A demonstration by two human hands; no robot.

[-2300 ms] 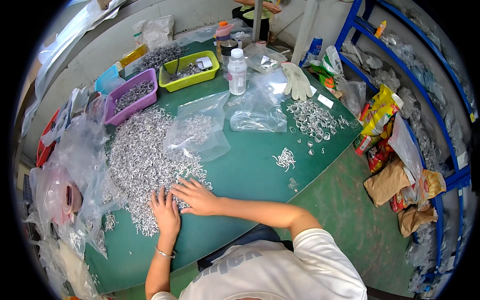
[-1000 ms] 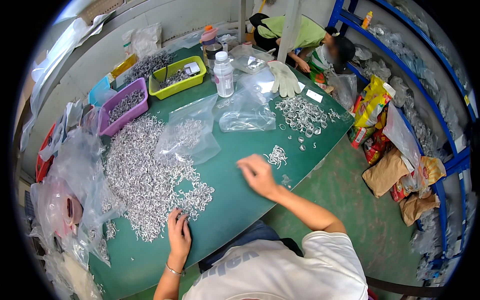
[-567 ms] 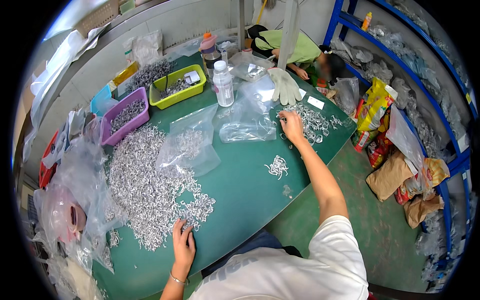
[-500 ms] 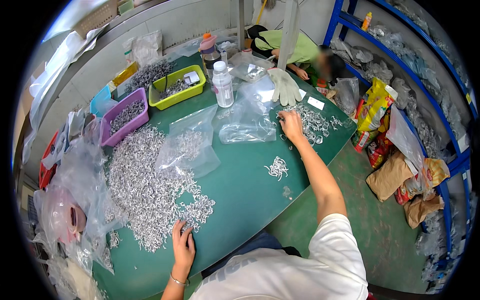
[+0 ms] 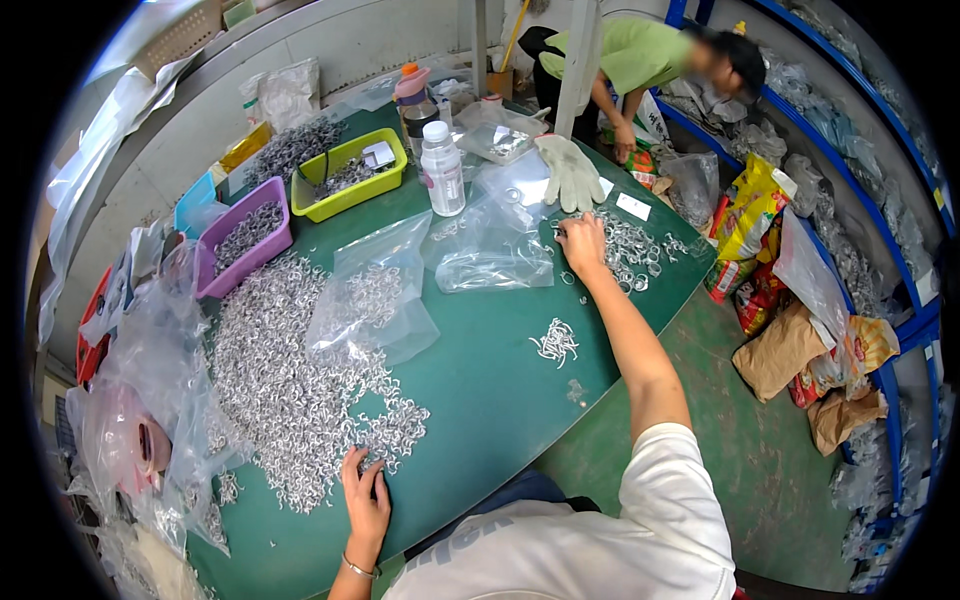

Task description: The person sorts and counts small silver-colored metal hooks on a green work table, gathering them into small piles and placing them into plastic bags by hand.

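My left hand (image 5: 367, 500) rests at the near edge of a large heap of small curved silvery metal pieces (image 5: 290, 370) on the green table. Its fingers are loosely bent and apart, touching the heap's fringe, with nothing visibly held. Farther right, my right hand (image 5: 582, 243) reaches down beside a smaller pile of metal rings (image 5: 630, 250). Its fingertips are drawn together, and whatever they hold is hidden or too small to make out. A small cluster of thin white curved pieces (image 5: 556, 343) lies between the hands, nearer the table's front edge.
Clear plastic bags (image 5: 495, 268) lie mid-table, one holding metal pieces. A purple basket (image 5: 283, 235), a yellow-green basket (image 5: 402, 180), a white bottle (image 5: 443, 170) and a work glove (image 5: 571, 172) stand or lie farther back. Another person (image 5: 630, 60) bends beyond the far right corner, near blue shelves (image 5: 905, 270).
The other person has risen from a lower crouch and shifted right. My hands stay in nearly the same places; the view has shifted slightly.
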